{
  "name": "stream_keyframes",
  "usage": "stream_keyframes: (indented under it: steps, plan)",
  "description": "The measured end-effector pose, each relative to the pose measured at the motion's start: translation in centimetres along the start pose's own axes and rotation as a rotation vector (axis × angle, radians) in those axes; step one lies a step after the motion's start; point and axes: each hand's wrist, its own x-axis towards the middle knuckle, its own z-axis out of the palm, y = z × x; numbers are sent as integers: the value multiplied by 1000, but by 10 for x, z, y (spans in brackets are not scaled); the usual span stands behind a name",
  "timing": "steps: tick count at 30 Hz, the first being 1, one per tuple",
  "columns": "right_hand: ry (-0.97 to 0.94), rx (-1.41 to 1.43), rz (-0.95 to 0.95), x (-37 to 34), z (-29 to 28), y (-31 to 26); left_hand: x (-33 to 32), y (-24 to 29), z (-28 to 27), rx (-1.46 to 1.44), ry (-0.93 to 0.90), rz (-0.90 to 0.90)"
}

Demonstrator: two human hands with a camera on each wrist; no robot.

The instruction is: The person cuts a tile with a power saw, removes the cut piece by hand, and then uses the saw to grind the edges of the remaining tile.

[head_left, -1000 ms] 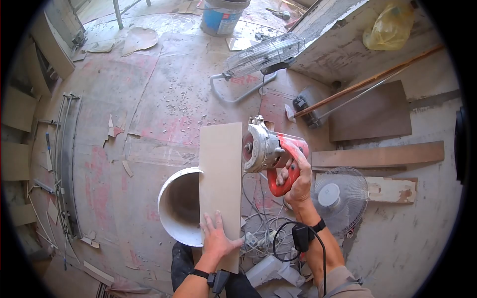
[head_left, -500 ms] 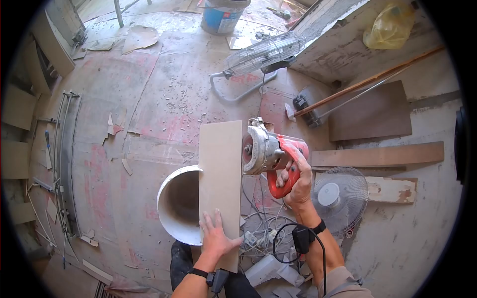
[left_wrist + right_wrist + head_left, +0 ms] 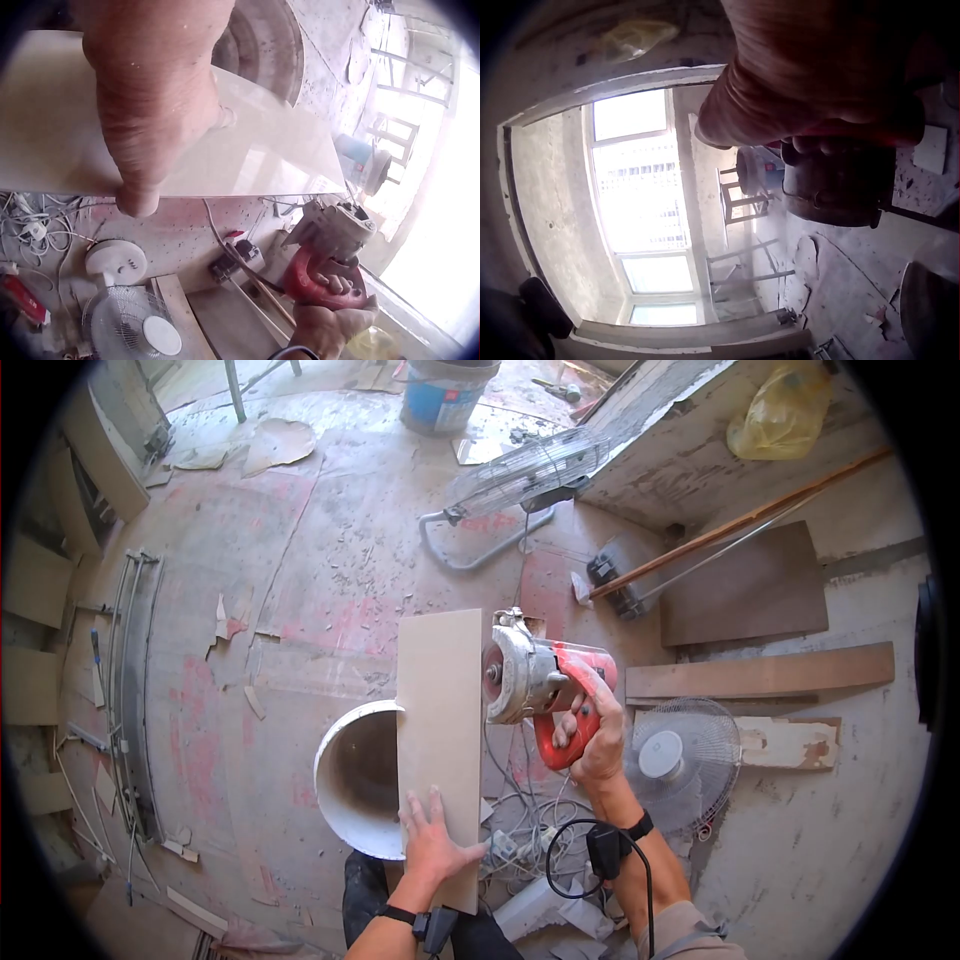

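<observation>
A long beige tile point(image 3: 440, 690) lies over the right side of a round white bucket point(image 3: 335, 815). My left hand point(image 3: 435, 850) presses down on its near part with fingers spread, the thumb reaching past the right edge. Beside that same edge, my right hand point(image 3: 600, 740) grips the red handle of a handheld tile cutter point(image 3: 585, 660). The cutter's dusty metal guard and disc face the tile, a narrow gap apart in the head view. The left wrist view shows the tile's glossy surface point(image 3: 255, 161) and the thumb over its edge.
Tangled cables point(image 3: 525, 825) lie right of the tile, near a fan head point(image 3: 665, 755) and a wooden plank point(image 3: 760, 670). A wire-caged heater-like frame point(image 3: 530, 475) stands ahead, with a blue-white bucket point(image 3: 450, 400) beyond. A metal rail cutter point(image 3: 130, 690) lies at left; debris litters the floor.
The cutter has come slightly back toward the person, along the tile's right edge. The tile has shifted very slightly the same way, the left hand staying on it.
</observation>
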Motion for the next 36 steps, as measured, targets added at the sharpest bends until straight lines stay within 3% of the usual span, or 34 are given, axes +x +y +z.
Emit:
stream_keyframes:
  steps: [36]
  plan:
    - [-35,-44,87,27,9,-15,0,-3,3,-12,7,22]
